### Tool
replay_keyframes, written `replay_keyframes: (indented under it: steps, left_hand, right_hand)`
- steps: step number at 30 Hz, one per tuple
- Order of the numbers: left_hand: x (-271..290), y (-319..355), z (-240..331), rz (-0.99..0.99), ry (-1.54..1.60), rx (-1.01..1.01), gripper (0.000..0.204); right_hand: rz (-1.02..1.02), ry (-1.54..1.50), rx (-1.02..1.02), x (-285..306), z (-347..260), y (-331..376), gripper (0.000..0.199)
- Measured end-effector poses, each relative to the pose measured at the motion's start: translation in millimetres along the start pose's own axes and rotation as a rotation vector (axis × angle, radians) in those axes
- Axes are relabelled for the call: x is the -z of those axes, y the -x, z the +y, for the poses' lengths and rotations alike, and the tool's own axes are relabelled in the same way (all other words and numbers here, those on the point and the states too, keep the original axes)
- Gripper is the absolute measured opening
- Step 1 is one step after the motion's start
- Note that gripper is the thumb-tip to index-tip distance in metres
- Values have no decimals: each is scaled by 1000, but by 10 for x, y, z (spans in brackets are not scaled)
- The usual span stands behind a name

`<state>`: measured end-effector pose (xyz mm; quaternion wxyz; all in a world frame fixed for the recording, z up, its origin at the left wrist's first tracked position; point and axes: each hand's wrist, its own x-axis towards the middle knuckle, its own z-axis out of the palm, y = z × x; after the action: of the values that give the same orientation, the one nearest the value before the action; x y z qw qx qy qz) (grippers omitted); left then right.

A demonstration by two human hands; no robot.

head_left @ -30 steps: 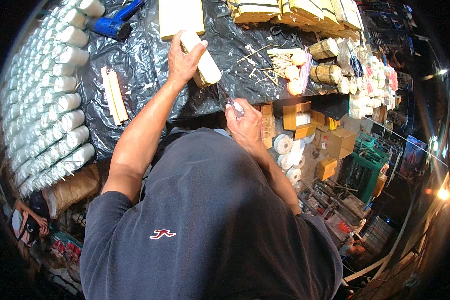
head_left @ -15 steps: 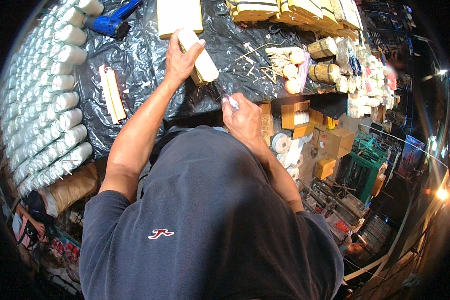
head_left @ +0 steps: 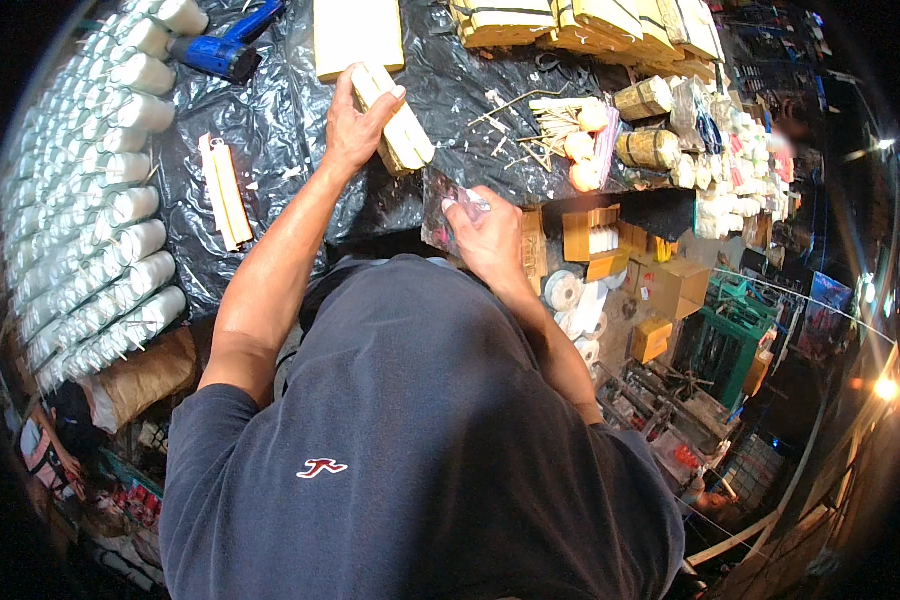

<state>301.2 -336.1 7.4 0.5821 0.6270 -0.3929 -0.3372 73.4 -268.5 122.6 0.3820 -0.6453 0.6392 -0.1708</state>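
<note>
Since one second ago the left hand (head_left: 355, 125) has stayed clenched around the pale wooden bundle (head_left: 395, 125) — the bundle's slant has changed only slightly, its far end still pointing down toward the right hand. The right hand (head_left: 490, 235) has drawn a little closer to the body; its grip is closed on a small clear plastic piece (head_left: 465, 205), pinched at the fingertips.

The bundle lies across the left palm, fingers over its upper end, thumb beneath. It rests low over the black plastic sheet (head_left: 280, 120) covering the worktop; I cannot tell whether it touches it. The clear piece sits just right of and below the bundle's lower end, apart from it.

Left of the left grip: a flat pair of pale sticks (head_left: 225, 190) on the sheet, and beyond them rows of white spools (head_left: 110, 200). Above the left grip — a pale flat block (head_left: 355, 35) and a blue power tool (head_left: 225, 45). Right of the right grip: an open orange cardboard box (head_left: 595, 235) holding small white cylinders, with more closed orange boxes (head_left: 655, 335) below it.
</note>
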Motion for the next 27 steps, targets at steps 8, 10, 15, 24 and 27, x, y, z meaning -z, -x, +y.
replay_keyframes:
  steps: [8,10,15,24,27]
  left_hand:
    - [45,-45,-43,-96,78,-2,91]
    - [31,24,25,-165,182,31,106]
    - [204,192,-106,-193,291,76,108]
    - [249,259,-109,-205,431,121,105]
    - [262,298,-20,-157,543,242,104]
  right_hand:
    - [98,-125,-71,-300,1701,-968,49]
    - [18,-82,-177,-366,1957,-1273,60]
    - [104,43,148,-371,613,-1310,81]
    - [-664,-566,151,-569,145,-1486,72]
    - [-772,-525,106,-379,2,-1574,61]
